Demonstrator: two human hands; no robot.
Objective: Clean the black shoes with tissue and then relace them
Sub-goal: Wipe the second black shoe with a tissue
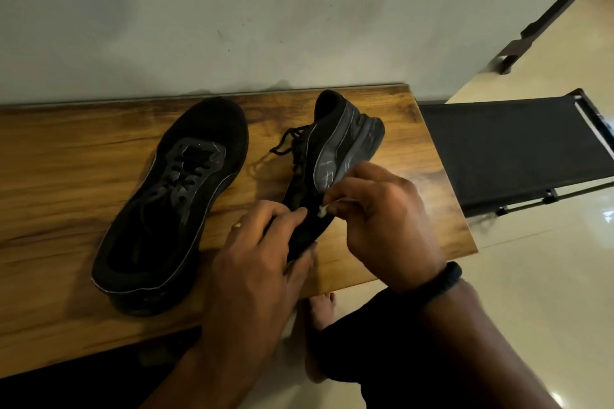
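Right hand [382, 209] pinches a small white tissue [321, 210] against the tipped shoe [335, 143] near the right edge of the bench [66, 159]. Left hand [255, 252] grips its front. Other shoe [172, 202] lies flat in the middle.

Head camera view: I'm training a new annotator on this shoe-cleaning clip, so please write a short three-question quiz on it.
1. True or false: the held black shoe stands flat on its sole on the wooden table, like the other black shoe.
2. What does the right hand pinch? A) a lace end B) a scrap of white tissue C) a brush
3. Fill in: the left hand grips the held black shoe at its ____ end.

Key: 1 false, it is tipped onto its side; 2 B; 3 toe.
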